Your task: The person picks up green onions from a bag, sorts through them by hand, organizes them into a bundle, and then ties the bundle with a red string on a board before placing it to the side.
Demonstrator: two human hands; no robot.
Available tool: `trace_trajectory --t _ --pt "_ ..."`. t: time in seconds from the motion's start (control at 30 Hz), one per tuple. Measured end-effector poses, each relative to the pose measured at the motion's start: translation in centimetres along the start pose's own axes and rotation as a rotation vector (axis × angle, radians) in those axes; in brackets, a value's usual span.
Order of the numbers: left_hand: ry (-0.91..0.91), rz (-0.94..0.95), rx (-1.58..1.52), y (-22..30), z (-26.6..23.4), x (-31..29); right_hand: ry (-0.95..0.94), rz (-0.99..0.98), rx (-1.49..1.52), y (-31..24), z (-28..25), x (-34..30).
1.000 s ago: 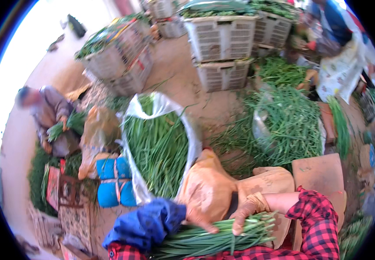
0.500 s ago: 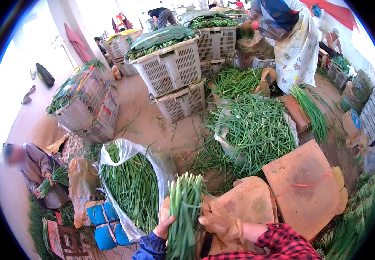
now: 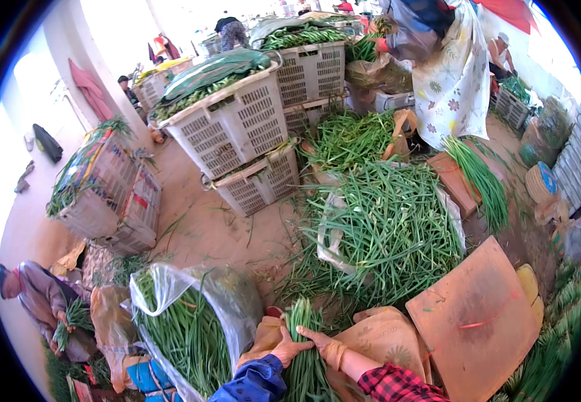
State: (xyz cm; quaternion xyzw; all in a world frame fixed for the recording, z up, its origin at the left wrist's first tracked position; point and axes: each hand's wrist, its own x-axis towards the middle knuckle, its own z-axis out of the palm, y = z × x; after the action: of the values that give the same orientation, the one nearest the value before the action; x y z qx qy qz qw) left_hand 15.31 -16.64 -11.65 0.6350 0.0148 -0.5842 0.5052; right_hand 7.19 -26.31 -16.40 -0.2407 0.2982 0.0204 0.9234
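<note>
My left hand (image 3: 287,349), in a blue sleeve, closes round the left side of a bunch of long green leafy stalks (image 3: 304,380). On the right, my right hand (image 3: 321,342), with a tan cover at the wrist and a red-and-black checked sleeve, is closed on the same bunch. The two hands meet across it. The bunch stands over my lap, pale stalk ends up and leaves hanging down. A tan flowered cloth (image 3: 387,338) lies beneath and to the right. Most fingertips are hidden behind the stalks.
A clear plastic bag (image 3: 242,321) of stalks stands left. Ahead lies a large loose heap (image 3: 391,228). A brown board (image 3: 475,321) is at right, with bunches (image 3: 558,335) beyond. Stacked crates (image 3: 226,127) stand farther off. Co-workers sit left (image 3: 39,301) and stand ahead (image 3: 448,74).
My left hand has moved up and right, and my right hand has closed onto the bunch from the side. The bunch is lower in view. The head view has shifted.
</note>
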Motion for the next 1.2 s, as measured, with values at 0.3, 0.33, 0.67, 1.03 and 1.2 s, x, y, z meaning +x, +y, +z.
trace_trajectory --t 0.3,0.33,0.67,1.03,1.2 --pt "-0.061 -0.430 -0.022 -2.8 0.1 9.1 -0.010 0.037 0.138 6.5 -12.5 6.6" --pt "-0.085 -0.476 -0.056 -2.6 0.9 9.3 -0.176 -0.206 0.045 8.1 -15.1 6.7" --pt "-0.324 -0.074 1.653 -4.2 2.3 6.8 -0.141 0.291 0.427 2.9 -8.1 5.3" --pt "0.216 0.509 -0.125 7.0 0.1 -13.9 -0.376 0.163 0.123 -5.7 5.8 -5.5" --pt "0.332 0.573 0.616 3.3 3.8 -16.2 -0.263 -0.330 0.063 -4.0 11.7 -9.0"
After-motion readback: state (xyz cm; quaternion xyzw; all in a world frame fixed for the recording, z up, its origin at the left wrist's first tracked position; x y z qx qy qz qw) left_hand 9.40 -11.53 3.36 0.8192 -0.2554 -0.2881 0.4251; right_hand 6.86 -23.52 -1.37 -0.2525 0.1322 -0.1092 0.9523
